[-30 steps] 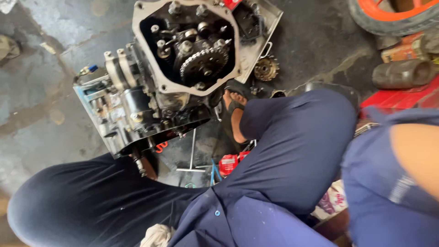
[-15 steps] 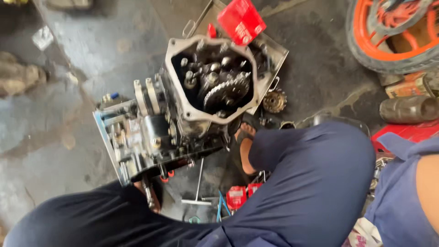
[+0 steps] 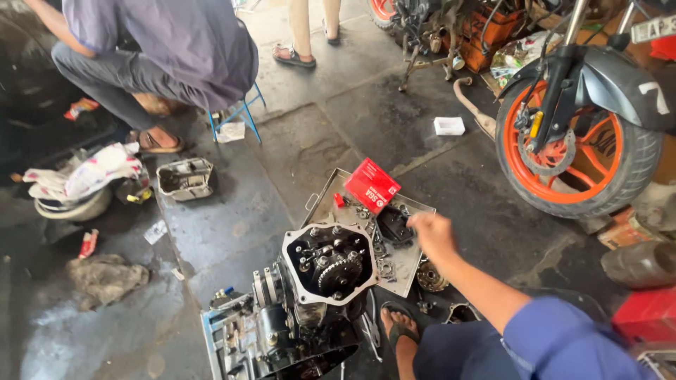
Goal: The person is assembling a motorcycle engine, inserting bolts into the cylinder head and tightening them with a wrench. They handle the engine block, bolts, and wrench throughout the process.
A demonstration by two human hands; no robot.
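Just above the metal tray, the right hand reaches out with its fingers curled loosely; whether they hold anything I cannot tell. They hover at the round black part lying in the tray, beside the red box. Below the tray's near edge sits the opened engine on the floor. An orange-rimmed wheel stands well apart from the tray.
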